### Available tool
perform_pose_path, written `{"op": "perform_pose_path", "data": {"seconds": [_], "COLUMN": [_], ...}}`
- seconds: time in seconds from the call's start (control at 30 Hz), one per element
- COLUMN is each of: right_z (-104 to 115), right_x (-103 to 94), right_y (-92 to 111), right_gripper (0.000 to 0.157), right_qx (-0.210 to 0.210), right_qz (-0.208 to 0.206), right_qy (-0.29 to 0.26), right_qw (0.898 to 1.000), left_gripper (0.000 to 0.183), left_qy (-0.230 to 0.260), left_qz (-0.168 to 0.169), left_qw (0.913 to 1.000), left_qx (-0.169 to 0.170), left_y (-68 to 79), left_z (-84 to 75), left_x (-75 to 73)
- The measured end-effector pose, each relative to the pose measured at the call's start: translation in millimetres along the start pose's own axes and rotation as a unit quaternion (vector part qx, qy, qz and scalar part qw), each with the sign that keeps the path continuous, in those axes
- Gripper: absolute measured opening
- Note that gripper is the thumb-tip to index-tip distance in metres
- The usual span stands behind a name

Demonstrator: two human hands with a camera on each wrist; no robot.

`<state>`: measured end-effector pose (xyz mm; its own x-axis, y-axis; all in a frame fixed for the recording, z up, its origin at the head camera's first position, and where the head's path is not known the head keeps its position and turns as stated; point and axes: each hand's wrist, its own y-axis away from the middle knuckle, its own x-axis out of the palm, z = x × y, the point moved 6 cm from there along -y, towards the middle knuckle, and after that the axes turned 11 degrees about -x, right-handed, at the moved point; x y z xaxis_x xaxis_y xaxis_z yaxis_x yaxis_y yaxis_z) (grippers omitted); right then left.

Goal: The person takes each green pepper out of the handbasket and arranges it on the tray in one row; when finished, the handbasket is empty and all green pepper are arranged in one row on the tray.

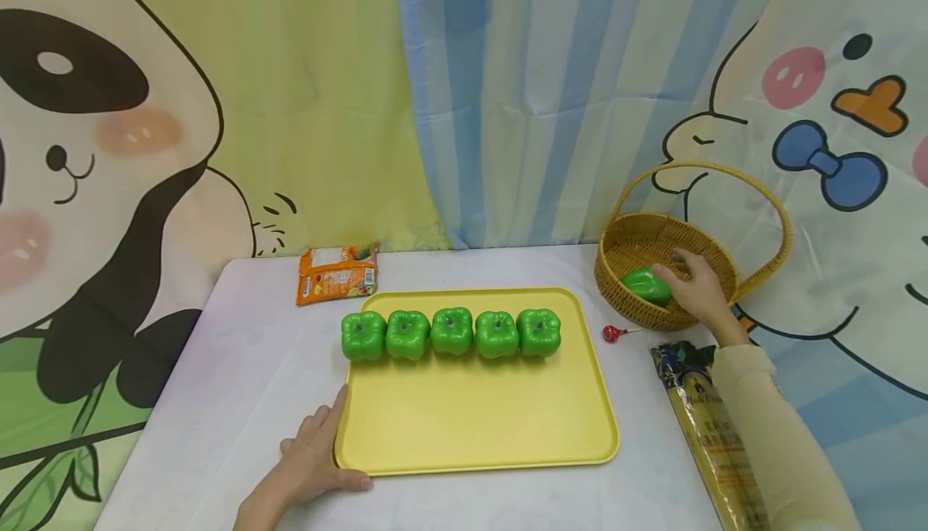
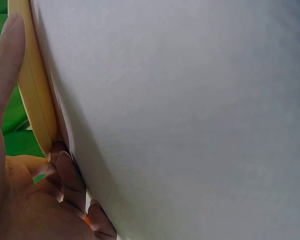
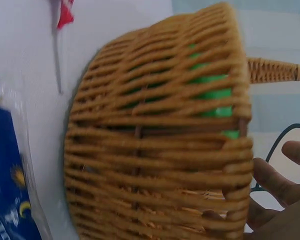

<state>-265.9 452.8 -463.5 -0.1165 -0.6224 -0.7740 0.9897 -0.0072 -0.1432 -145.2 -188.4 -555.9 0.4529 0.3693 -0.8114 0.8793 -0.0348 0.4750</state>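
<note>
Several green bell peppers (image 1: 453, 332) stand in a row along the far part of a yellow tray (image 1: 478, 426). My left hand (image 1: 308, 458) rests at the tray's near left corner, thumb at the front edge and fingers along the left side; the left wrist view shows fingertips at the rim. At the right, my right hand (image 1: 698, 285) reaches over the rim of a wicker basket (image 1: 638, 309). Another green pepper (image 1: 648, 284) lies inside, close by the thumb. In the right wrist view the fingers (image 3: 277, 182) are spread apart at the rim, and the basket wall partly hides the pepper.
An orange snack packet (image 1: 337, 273) lies behind the tray's left end. Between tray and basket is a red lollipop (image 1: 611, 333). A long gold packet (image 1: 714, 442) lies under the right forearm. The basket's tall handle (image 1: 786, 233) arches up beside a printed curtain.
</note>
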Motion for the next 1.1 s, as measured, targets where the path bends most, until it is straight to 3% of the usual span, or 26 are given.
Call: {"op": "perform_pose_path", "data": {"seconds": [0.23, 1.1], "right_z": [-9.5, -17.5], "right_x": [5.0, 17.6], "right_y": [-5.5, -16.8], "right_gripper": [0.091, 0.093], "right_qx": [0.018, 0.008], "right_qz": [0.046, 0.128], "right_qy": [0.011, 0.037], "right_qw": [0.999, 0.991], "left_gripper": [0.151, 0.150], "left_qy": [0.000, -0.006], "left_qz": [0.003, -0.001], "left_qw": [1.0000, 1.0000], "left_qx": [-0.002, 0.001], "left_y": [-1.0, -0.6], "left_z": [0.1, -0.8], "left_x": [-0.5, 0.1]}}
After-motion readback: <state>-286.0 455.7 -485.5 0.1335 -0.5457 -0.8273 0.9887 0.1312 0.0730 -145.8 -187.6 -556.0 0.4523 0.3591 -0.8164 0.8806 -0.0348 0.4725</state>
